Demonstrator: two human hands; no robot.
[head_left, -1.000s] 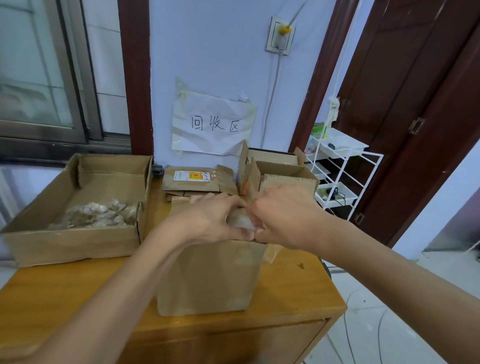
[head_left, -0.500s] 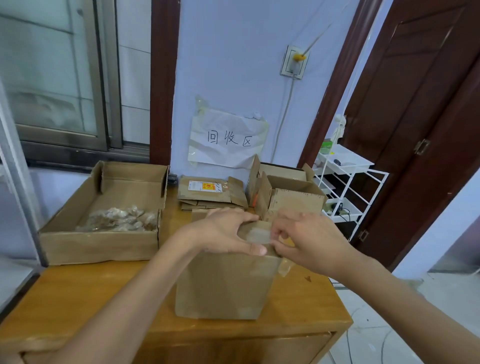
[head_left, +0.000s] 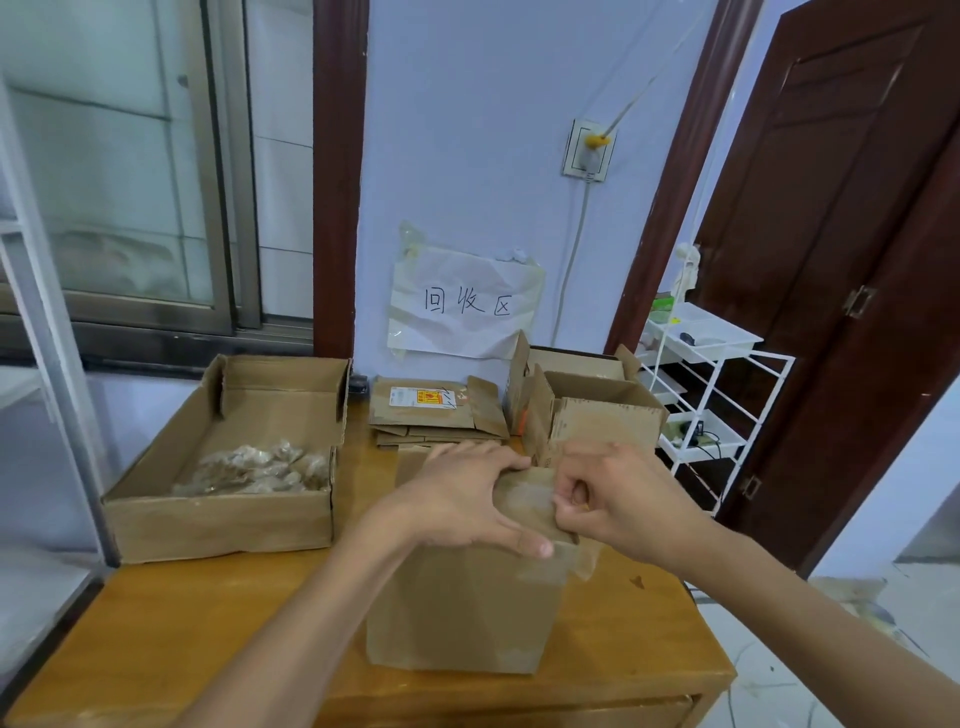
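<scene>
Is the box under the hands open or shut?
Shut. The tall brown cardboard box has its top flat under the left hand; the right hand pinches clear tape.

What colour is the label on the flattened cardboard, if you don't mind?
White and yellow label, head view.

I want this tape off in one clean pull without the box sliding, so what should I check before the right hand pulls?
1. Box braced: ok, the left hand presses flat on top of the box.
2. Grip on the tape: ok, the right hand pinches the tape at the box's top edge.
3. Box seated: ok, it stands flat on the table.
4. Left thumb off the tape: cannot tell, its tip lies right at the strip's edge.
5. Place for scrap: ok, the tray box on the left holds crumpled tape.
</scene>
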